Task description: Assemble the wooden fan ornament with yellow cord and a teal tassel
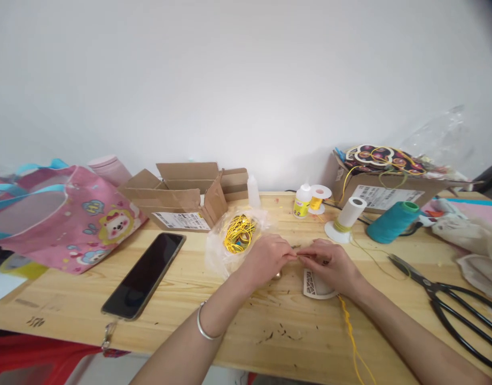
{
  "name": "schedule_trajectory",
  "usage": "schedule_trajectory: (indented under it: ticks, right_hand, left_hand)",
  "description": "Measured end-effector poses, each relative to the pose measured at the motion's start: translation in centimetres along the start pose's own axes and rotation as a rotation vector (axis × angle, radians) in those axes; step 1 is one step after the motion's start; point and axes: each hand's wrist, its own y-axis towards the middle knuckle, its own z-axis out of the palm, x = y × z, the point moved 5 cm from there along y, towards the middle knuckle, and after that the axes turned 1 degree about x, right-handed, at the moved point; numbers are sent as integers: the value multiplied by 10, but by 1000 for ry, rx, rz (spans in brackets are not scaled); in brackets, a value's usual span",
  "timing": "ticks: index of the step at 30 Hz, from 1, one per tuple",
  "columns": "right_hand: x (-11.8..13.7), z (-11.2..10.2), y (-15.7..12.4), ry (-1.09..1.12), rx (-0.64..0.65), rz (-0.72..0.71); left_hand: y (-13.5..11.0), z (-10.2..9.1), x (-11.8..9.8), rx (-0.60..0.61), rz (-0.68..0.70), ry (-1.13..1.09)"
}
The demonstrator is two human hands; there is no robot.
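My left hand [266, 260] and my right hand [334, 267] meet fingertip to fingertip above the table, both pinched closed. What sits between the fingertips is thin, and I cannot make it out. Below my right hand shows a pale openwork wooden piece [310, 284] with a curved edge, partly covered by that hand. Yellow cord [352, 331] runs from beside it toward the table's front edge. A small round gold-coloured item [276, 276] peeks out under my left hand. Just behind my left hand, a clear plastic bag [216, 251] holds a tangle of yellow cords [238, 234].
Black-handled scissors [434, 291] lie at the right, near a teal thread cone [392, 222] and a white spool [351, 214]. Glue bottle [302, 202] and cardboard boxes [176, 200] stand behind. A phone [145, 275] and pink bag [89, 214] occupy the left.
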Motion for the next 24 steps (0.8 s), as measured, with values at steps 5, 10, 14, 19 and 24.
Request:
schedule_trajectory:
  ticks: [5,10,14,19,24]
  right_hand:
    - [0,-1,0,5,-13,-26]
    - [-1,-2,-1,16,-21,-43]
    - [-4,-3,-2,55,-36,7]
    - [-8,-3,-3,126,-51,78]
    - [-5,1,-3,130,-38,48]
  left_hand:
    - [-1,1,-1,31,25,97]
    - [1,5,-2,62,20,88]
    - [-1,-16,4,28,-69,11]
    - [-20,-69,42,-196,-512,218]
    - [-15,-40,34,-7,-396,248]
